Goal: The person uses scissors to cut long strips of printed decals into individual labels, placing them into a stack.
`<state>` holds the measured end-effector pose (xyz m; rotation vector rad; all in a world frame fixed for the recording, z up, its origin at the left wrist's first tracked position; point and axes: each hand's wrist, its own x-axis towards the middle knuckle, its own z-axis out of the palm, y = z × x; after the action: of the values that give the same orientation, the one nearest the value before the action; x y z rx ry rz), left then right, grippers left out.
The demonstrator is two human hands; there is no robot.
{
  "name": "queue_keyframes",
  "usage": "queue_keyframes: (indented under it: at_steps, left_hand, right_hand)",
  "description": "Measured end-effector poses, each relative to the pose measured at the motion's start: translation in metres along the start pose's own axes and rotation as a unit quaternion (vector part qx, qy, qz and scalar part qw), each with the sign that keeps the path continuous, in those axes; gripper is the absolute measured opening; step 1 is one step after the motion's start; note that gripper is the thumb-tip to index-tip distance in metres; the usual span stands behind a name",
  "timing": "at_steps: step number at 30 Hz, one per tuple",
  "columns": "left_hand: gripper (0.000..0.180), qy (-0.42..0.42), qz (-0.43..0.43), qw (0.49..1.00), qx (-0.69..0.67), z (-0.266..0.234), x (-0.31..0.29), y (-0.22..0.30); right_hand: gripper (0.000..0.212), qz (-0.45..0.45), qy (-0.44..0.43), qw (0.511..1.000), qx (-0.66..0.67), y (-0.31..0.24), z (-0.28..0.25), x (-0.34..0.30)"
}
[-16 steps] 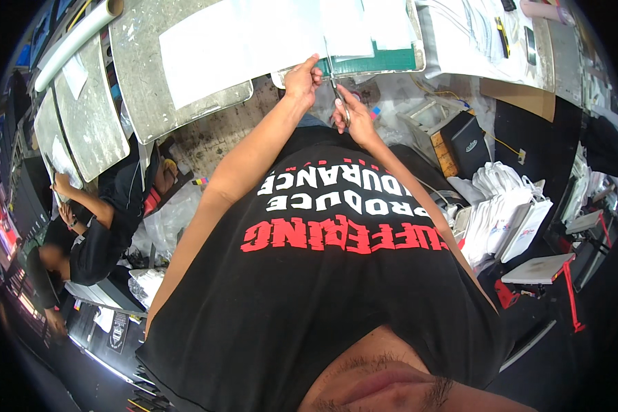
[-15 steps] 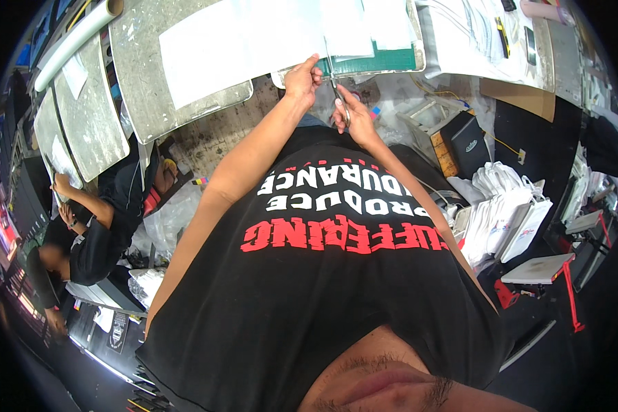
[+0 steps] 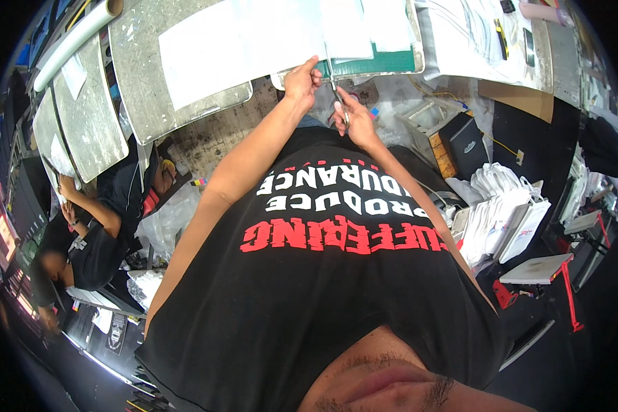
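Note:
A large white sheet (image 3: pixel 233 51) lies over the grey work boards at the top of the view. My left hand (image 3: pixel 303 82) is closed on its near edge, thumb and forefinger pinching it. In my right hand (image 3: pixel 354 115) are metal scissors (image 3: pixel 334 86), gripped by the handles. Their blades point away from me and lie at the sheet's edge, just right of my left fingers. How far the blades are apart is too small to tell. Beneath the sheets, a green cutting mat (image 3: pixel 381 65) shows to the right of the blades.
A white roll (image 3: pixel 75 44) lies at the upper left. At the upper right, white material (image 3: pixel 460 41) bears a yellow-black cutter (image 3: pixel 502 38). A bundle of white bags (image 3: pixel 498 206) stands at my right. On the left a co-worker (image 3: pixel 96 247) works at another board.
My hands and the scissors have barely shifted. The co-worker at the left has moved their hands and arm slightly.

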<state>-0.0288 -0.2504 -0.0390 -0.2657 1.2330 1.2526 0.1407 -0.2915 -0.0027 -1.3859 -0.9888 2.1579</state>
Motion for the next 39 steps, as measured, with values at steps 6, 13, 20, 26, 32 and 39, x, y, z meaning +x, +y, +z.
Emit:
queue_keyframes:
  at_steps: [6, 13, 20, 26, 32, 39]
  left_hand:
    - [0.02, 0.004, -0.003, 1.0, 0.004, 0.0, 0.001, 0.001]
    - [0.02, 0.01, -0.007, 1.0, 0.006, 0.002, 0.001, 0.001]
    - [0.02, 0.016, -0.01, 1.0, 0.006, 0.003, 0.001, 0.002]
    - [0.02, 0.006, -0.016, 1.0, 0.01, 0.002, -0.001, 0.002]
    - [0.02, 0.008, -0.004, 1.0, 0.004, 0.001, 0.0, 0.001]
    - [0.019, 0.005, -0.015, 1.0, -0.001, 0.001, -0.001, 0.002]
  right_hand:
    - [0.062, 0.004, 0.004, 1.0, 0.001, 0.001, 0.001, 0.0]
    - [0.061, 0.006, 0.001, 1.0, 0.015, -0.002, 0.001, 0.0]
    - [0.061, 0.007, 0.004, 1.0, 0.004, 0.0, 0.0, 0.0]
    - [0.062, -0.013, 0.02, 1.0, -0.011, -0.015, 0.003, 0.014]
    - [0.064, -0.008, 0.022, 1.0, -0.004, -0.015, 0.005, 0.015]
    - [0.065, 0.001, 0.018, 1.0, 0.007, -0.014, 0.003, 0.018]
